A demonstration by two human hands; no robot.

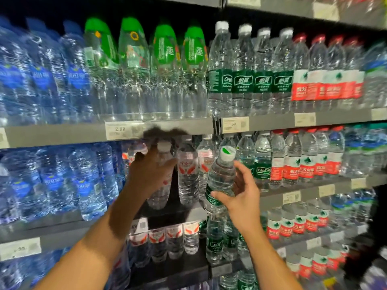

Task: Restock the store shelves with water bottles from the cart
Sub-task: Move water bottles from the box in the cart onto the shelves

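Note:
My left hand (149, 172) grips a clear water bottle with a red and white label (161, 193) that stands on the middle shelf (188, 212). My right hand (240, 193) holds a green-labelled water bottle with a white and green cap (221, 176), tilted to the right, just in front of the same shelf. A second red and white labelled bottle (187, 174) stands upright between the two held bottles. The cart is not in view.
Rows of bottles fill the shelves: blue-labelled ones at the left (52, 178), green-capped ones above (146, 65), green-labelled ones (251, 80) and red-labelled ones (314, 164) at the right. Price tags (123, 129) line the shelf edges. A dark shape (368, 248) sits low right.

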